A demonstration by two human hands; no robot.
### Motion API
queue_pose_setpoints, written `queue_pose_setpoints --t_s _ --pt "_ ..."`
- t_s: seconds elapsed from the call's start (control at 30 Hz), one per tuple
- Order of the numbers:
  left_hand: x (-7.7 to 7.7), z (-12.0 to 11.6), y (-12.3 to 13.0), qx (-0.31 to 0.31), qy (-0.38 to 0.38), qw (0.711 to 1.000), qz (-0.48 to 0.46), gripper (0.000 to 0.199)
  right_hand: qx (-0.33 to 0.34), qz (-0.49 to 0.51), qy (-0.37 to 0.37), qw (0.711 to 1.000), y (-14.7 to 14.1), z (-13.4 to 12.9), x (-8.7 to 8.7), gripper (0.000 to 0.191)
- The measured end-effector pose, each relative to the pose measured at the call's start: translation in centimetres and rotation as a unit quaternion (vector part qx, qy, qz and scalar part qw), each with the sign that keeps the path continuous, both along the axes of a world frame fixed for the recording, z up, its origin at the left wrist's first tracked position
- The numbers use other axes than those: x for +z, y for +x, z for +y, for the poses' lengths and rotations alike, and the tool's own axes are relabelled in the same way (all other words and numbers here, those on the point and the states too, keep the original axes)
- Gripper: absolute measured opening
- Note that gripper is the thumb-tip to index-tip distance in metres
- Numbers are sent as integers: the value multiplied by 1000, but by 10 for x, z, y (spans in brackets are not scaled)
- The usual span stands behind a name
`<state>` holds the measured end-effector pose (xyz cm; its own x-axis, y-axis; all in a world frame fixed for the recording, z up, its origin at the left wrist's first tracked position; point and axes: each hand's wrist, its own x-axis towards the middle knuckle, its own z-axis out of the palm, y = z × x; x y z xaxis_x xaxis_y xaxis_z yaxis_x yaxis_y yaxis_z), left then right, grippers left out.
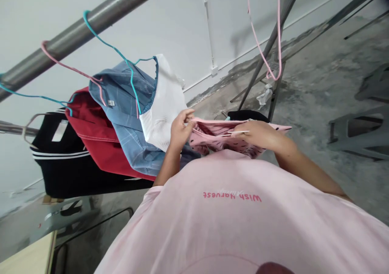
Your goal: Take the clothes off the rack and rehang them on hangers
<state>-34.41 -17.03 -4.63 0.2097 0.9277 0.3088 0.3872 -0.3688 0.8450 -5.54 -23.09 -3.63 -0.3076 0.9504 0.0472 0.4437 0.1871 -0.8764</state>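
Note:
A pink garment with small dark marks is held in front of my chest, its opening facing up. My left hand pinches the left end of its edge between thumb and fingers. Over on the right side, my right hand is closed at the same opening, gripping the cloth. A thin white rod crosses the opening at my right fingers; its full shape is hidden in the cloth. Just left of my left hand hangs a white and blue top on a blue hanger.
A metal rail slopes across the upper left. Along it hang a blue checked garment, a red one and a black one. A pink hanger hangs at upper right by metal legs. Grey stools stand on the floor.

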Motion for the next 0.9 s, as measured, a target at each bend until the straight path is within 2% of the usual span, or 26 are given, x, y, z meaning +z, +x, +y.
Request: queue_pose_setpoints --t_s 0.07,0.13,0.23,0.33,0.4,0.5,0.6,0.63,0.7,0.77,0.83,0.9 --pt "0 -1 0 -75 -9 997 -6 51 -2 -33 8 999 2 0 5 36" --pt "0 -1 -1 -100 7 995 21 60 -31 -64 27 997 10 0 10 37" --pt "-5 -3 0 -136 11 986 95 49 -86 -88 64 990 19 -2 16 39" --pt "-16 -8 8 -156 -30 980 121 28 -96 -92 80 988 17 -8 23 35" --pt "-21 -10 13 -114 -22 987 111 19 -72 -84 78 991 14 -12 30 30" --pt "-16 -11 9 -24 67 994 87 23 -53 -79 116 989 19 -15 40 22" --pt "-3 -9 -7 67 154 985 49 32 -78 -123 184 972 45 -13 41 26" --pt "2 -9 -13 95 169 980 36 34 -79 -142 186 969 56 -12 39 26" --pt "8 -8 -22 130 183 974 19 38 -44 -144 144 978 76 -14 34 38" --pt "11 -7 -25 142 183 973 6 39 42 -84 70 993 88 -21 32 46" --pt "9 -4 -21 155 183 971 -17 36 126 33 18 991 89 -32 33 43" --pt "1 0 -12 175 176 967 -52 30 142 151 5 978 82 -44 38 36"
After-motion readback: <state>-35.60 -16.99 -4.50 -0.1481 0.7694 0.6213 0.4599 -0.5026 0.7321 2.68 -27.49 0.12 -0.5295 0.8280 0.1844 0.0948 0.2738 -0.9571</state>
